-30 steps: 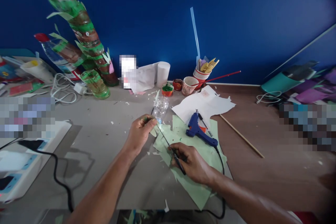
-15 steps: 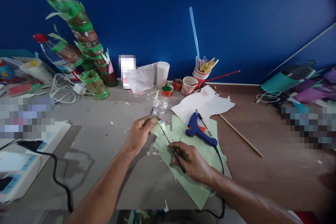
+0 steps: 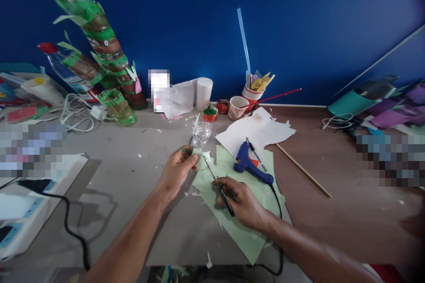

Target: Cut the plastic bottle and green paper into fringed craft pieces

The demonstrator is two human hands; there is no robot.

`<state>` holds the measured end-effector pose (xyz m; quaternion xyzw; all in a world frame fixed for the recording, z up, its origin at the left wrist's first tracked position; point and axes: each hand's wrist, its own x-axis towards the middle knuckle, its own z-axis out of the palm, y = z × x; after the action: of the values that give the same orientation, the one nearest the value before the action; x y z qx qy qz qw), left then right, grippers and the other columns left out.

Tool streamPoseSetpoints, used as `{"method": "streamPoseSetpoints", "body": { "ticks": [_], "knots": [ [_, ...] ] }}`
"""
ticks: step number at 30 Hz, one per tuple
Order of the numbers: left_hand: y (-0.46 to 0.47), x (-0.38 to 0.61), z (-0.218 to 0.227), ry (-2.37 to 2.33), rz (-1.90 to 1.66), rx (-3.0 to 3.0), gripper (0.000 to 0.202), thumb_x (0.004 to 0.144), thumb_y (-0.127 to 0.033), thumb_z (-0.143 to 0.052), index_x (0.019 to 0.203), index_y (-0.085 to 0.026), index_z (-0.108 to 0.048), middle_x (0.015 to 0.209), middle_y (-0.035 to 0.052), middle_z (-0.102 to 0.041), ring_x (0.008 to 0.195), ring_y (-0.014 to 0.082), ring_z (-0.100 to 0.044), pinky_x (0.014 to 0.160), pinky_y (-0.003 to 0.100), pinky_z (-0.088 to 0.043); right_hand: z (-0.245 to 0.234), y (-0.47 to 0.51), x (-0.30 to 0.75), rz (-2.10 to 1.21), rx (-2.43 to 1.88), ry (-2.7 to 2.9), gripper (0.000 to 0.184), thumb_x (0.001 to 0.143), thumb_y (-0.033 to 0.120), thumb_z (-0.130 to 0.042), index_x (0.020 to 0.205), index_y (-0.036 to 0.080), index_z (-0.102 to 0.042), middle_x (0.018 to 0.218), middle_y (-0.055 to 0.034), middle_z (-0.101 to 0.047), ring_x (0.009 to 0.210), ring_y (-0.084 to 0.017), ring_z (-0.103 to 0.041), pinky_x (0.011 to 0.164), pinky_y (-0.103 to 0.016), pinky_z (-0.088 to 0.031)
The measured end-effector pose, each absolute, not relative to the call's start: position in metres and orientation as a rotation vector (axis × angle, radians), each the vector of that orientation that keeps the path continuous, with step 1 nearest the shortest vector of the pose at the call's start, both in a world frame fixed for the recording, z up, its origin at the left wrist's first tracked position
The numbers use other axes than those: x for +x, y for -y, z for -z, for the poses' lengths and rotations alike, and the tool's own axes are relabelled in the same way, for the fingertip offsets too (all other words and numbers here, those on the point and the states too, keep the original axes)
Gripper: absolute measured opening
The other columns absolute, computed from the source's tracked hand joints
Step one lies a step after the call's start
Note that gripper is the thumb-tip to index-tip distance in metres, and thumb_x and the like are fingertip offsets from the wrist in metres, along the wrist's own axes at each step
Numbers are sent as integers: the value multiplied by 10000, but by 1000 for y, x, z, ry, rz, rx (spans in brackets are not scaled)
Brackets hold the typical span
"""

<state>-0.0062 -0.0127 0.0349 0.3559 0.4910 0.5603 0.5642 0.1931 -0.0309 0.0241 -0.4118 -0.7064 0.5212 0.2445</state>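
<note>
Head view, centre of the frame: the tip of the scissors [image 3: 227, 205] sits right by the thumb of the left hand [image 3: 177, 168], so a slip could nick it! That left hand pinches a small green scrap [image 3: 197, 152] at its fingertips. Lower centre, the right hand [image 3: 241, 202] curls round the dark handles, above green sheets [image 3: 247, 241].

Dimmish indoor light; wall [image 3: 186, 17] deep blue, paler toward the right, black vignette in top right corner. Shadows of strip [image 3: 36, 219] and cord [image 3: 67, 205] fall rightward on desk [image 3: 116, 154], so light likely from left. Glints on bottle [image 3: 202, 132]. Slight softness overall, left hand [image 3: 177, 170] fingertips mushy, side edges stretched (mosaic blocks on three patches)
</note>
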Motion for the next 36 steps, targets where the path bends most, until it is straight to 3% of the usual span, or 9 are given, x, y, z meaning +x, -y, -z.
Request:
{"method": "streamPoseSetpoints", "body": {
  "ticks": [16,27,36],
  "knots": [
    [15,6,-38,-967,-1293,524,218,629,-224,-759,744,-162,-585,667,-37,-604,603,76,-567,612,213,-496,-19,31,192,-1404,-1141,1844,279,738,199,-543,1003,124,-587,632,21,-475,547,-95,-436,510,-216,-393],
    [22,16,-37,-911,-1128,538,192,683,-249,-714,755,-162,-558,686,-10,-610,615,101,-582,642,245,-481,-25,29,192,-1307,-1142,1835,256,731,167,-524,979,148,-584,644,11,-542,555,-104,-476,528,-218,-415],
    [26,21,-36,-878,-1048,583,171,702,-267,-701,794,-143,-626,709,25,-641,610,110,-568,644,248,-455,-21,29,191,-1284,-1129,1814,261,739,183,-517,990,148,-581,659,4,-564,560,-102,-505,524,-200,-431]
  ]
}}
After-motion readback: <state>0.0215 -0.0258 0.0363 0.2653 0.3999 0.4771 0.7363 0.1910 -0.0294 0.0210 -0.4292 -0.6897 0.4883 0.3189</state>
